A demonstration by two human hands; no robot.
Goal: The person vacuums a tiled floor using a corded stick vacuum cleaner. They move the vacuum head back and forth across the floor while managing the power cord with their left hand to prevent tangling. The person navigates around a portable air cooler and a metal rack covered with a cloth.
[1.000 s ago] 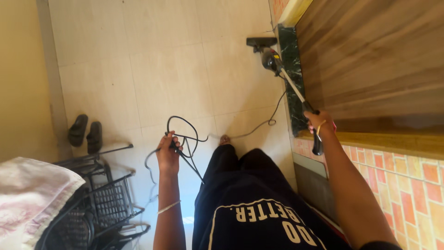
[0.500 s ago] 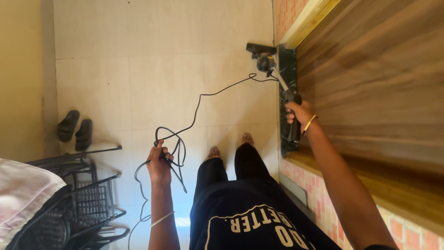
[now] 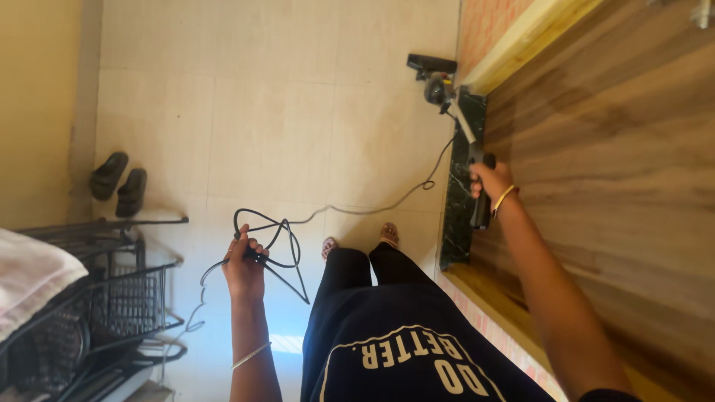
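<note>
Pale tiled floor (image 3: 283, 112), yellow wall (image 3: 33, 97), wooden door (image 3: 618, 149), black wire rack (image 3: 112, 298), sunlit.

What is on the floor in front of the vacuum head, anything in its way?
Nothing visible blocks it. The vacuum head sits on bare tiled floor beside the dark stone threshold. The right hand grips the handle; the left hand holds the looped black cord off to the side, behind the head.
</note>
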